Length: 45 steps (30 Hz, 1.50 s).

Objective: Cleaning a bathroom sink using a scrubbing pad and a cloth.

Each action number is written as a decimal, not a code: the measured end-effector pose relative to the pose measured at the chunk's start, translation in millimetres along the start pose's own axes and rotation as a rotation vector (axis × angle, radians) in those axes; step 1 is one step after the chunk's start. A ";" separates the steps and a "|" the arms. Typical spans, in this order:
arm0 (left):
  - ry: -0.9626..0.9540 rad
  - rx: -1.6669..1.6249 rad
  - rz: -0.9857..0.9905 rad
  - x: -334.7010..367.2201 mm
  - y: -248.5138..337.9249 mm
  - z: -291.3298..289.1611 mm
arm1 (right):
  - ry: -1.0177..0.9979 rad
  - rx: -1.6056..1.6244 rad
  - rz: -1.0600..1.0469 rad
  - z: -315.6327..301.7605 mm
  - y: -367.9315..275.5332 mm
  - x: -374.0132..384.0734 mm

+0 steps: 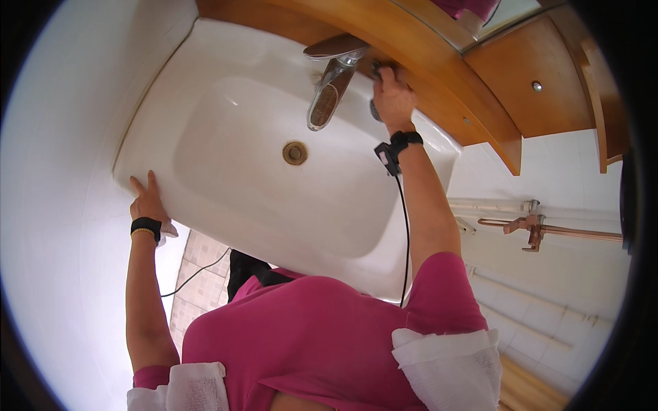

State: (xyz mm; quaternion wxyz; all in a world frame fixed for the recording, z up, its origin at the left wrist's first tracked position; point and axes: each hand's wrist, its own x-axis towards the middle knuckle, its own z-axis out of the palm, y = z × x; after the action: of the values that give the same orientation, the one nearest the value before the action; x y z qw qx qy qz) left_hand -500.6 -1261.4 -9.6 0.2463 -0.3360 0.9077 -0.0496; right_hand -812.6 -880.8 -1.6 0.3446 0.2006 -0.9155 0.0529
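Seen from the head camera, a person in a pink top leans over a white washbasin [226, 130] set against a white tiled wall; the left hand [147, 201] rests on the basin's near left rim, fingers laid flat and spread a little over the edge, thumb side toward the bowl, closed on nothing; a black band and a thin yellow one circle that wrist.

The right hand [392, 96] reaches to the far side of the basin, just right of the chrome tap [332, 85], and is curled around a small dark object [375, 70] at the foot of the wooden shelf [411, 51]; most of that object is hidden by the fingers, so its kind cannot be told; a second rounded dark part shows below the palm; a black wrist strap with a small clip sits on this arm, and a thin black cable [404, 233] runs down from it along the forearm.

The tap's spout points down toward the bowl, its lever above it; a brass drain [295, 153] sits in the middle of the bowl, well apart from both hands.

To the right, a wooden cabinet [541, 82] with a round knob hangs beside the shelf; below it copper-coloured pipe fittings [531, 227] run along the tiled wall; white cloth covers both of the person's upper arms at the lower edge.
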 end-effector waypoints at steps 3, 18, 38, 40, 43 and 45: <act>0.040 0.006 0.009 3.1 -3.9 9.0 | 0.020 -0.004 -0.117 10.1 -16.7 14.3; 0.038 -0.013 0.025 11.2 -9.3 17.7 | -0.328 -0.186 -0.097 5.5 50.8 -50.4; -0.003 0.003 0.019 -5.2 -4.6 0.6 | -0.203 -0.110 0.468 -0.8 55.0 -66.0; 0.005 0.006 0.047 -5.0 -4.1 -0.1 | -0.175 -0.008 0.362 4.0 45.7 -57.8; -0.018 0.011 0.032 -0.8 4.0 -4.6 | -0.265 -0.021 0.476 16.9 44.7 -46.1; -0.024 -0.015 0.008 -5.5 -1.5 -4.2 | -0.232 0.039 0.435 9.5 31.3 -33.5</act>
State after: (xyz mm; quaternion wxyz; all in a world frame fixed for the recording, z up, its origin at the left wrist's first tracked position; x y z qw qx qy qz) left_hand -498.1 -1259.3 -3.3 0.2549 -0.3349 0.9063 -0.0377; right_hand -808.2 -843.3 -29.3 0.2139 0.0101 -0.9694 0.1200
